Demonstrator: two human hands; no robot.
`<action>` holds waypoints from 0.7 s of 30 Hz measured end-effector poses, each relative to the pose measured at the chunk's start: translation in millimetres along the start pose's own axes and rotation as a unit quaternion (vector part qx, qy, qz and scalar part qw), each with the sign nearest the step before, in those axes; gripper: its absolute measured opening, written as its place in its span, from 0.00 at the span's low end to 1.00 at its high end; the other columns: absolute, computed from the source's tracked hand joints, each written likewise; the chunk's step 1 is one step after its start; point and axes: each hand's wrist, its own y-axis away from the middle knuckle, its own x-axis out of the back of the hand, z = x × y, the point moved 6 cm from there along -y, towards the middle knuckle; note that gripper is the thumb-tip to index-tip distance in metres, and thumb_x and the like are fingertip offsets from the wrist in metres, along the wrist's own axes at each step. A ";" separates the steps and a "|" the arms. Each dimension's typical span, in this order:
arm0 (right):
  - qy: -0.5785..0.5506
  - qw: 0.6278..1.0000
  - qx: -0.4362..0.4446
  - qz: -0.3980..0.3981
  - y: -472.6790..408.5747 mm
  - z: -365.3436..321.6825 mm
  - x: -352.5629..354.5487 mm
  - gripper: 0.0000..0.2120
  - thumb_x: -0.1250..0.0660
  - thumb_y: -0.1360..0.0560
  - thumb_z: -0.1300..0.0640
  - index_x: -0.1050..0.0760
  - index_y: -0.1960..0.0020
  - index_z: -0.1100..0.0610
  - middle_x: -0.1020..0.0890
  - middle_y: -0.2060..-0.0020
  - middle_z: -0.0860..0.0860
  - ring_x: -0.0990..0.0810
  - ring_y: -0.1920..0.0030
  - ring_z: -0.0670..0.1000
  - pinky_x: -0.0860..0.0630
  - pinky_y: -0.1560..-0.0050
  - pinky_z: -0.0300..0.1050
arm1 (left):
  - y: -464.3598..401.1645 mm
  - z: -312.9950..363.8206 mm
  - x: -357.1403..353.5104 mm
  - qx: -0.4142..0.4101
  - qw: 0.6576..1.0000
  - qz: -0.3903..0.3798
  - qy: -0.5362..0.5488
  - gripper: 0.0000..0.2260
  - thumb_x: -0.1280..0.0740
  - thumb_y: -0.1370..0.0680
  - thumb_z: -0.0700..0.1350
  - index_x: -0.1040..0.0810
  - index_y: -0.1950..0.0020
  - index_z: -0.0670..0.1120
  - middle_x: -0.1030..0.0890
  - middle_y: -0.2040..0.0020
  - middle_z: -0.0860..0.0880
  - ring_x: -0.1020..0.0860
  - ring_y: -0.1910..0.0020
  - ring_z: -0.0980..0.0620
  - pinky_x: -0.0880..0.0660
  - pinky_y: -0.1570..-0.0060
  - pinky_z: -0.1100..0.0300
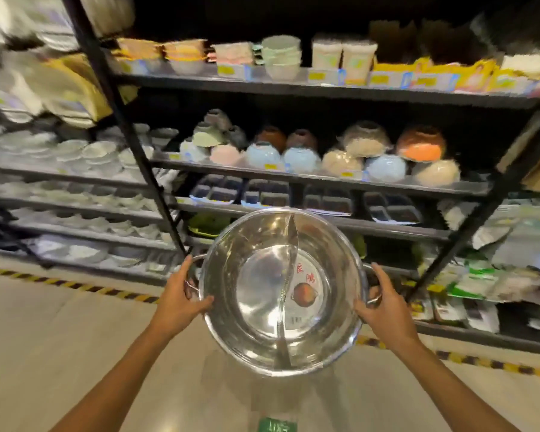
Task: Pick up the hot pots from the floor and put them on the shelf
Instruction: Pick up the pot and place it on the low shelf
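Both hands, left [181,296] and right [384,302], clamped on divided steel hot pot [262,294], two compartments empty, before shelf [309,179].

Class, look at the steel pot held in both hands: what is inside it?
Inside the pot a curved metal divider splits it in two, and a sticker lies on the bottom of the right half. No food or liquid shows. The floor directly beneath is hidden.

One steel hot pot [282,291] is in view, split by one divider into two halves, with one round label inside. Two hands hold it, the left hand [181,299] and the right hand [384,302], one at each of its two handles. The black shelf rack [293,88] shows four dark divided trays [215,191] in a row.
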 end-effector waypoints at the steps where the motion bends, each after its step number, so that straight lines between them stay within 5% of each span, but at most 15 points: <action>1: 0.008 1.000 0.015 -0.022 -0.7 -25.8 -28.9 0.45 0.22 0.31 0.46 0.43 0.21 0.43 0.19 0.62 0.43 0.20 0.63 0.41 0.30 0.70 0.33 | 9.5 -21.2 32.1 0.011 1.000 0.022 -0.011 0.48 0.19 0.33 0.44 0.42 0.20 0.52 0.26 0.35 0.45 0.24 0.46 0.48 0.24 0.46 0.53; 3: 0.014 0.997 0.044 -0.063 3.5 -76.2 -85.6 0.45 0.22 0.31 0.49 0.43 0.21 0.46 0.18 0.64 0.45 0.19 0.65 0.41 0.28 0.68 0.34 | 32.5 -61.6 93.2 0.028 0.998 0.061 -0.018 0.46 0.19 0.34 0.45 0.39 0.22 0.55 0.24 0.44 0.49 0.27 0.56 0.51 0.27 0.58 0.60; 8: 0.012 0.980 0.100 -0.174 23.8 -182.7 -219.6 0.47 0.23 0.29 0.49 0.46 0.20 0.46 0.19 0.61 0.50 0.18 0.61 0.49 0.23 0.62 0.44 | 95.1 -142.7 223.8 0.055 0.987 0.151 -0.024 0.42 0.19 0.39 0.51 0.38 0.38 0.81 0.26 0.64 0.52 0.26 0.67 0.58 0.32 0.73 0.69; 14: 0.022 0.948 0.176 -0.265 43.7 -288.6 -359.4 0.47 0.22 0.30 0.48 0.46 0.20 0.42 0.19 0.61 0.47 0.18 0.63 0.44 0.25 0.67 0.36 | 160.0 -240.5 326.8 0.130 0.963 0.238 -0.010 0.39 0.22 0.40 0.61 0.36 0.34 0.75 0.23 0.64 0.52 0.26 0.68 0.58 0.30 0.73 0.66; 21: 0.015 0.901 0.244 -0.359 37.4 -396.3 -519.5 0.47 0.24 0.32 0.41 0.47 0.21 0.39 0.20 0.59 0.45 0.18 0.60 0.45 0.22 0.61 0.44 | 185.0 -335.5 417.1 0.207 0.922 0.323 -0.055 0.41 0.20 0.38 0.52 0.36 0.33 0.73 0.25 0.63 0.51 0.28 0.68 0.54 0.29 0.67 0.63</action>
